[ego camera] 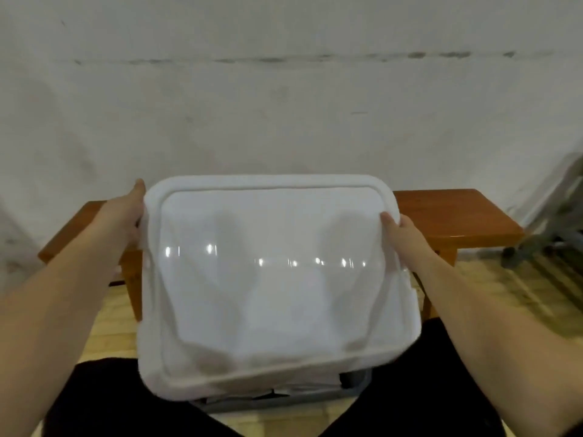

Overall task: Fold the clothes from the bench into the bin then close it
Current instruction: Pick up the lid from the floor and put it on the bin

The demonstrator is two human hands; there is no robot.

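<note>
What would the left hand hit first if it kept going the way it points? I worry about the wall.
Probably nothing soon: the left hand, holding the lid, points up and forward over the bench. The wall comes next, though depth is unclear.

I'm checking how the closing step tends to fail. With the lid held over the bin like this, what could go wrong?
1. The lid is tilted and skewed over the bin, so it may seat crooked.
2. Folded clothes show at the near rim and could get pinched under the lid.
3. The left hand and right hand grip only the far corners, so the near edge may sag or flex.
</note>
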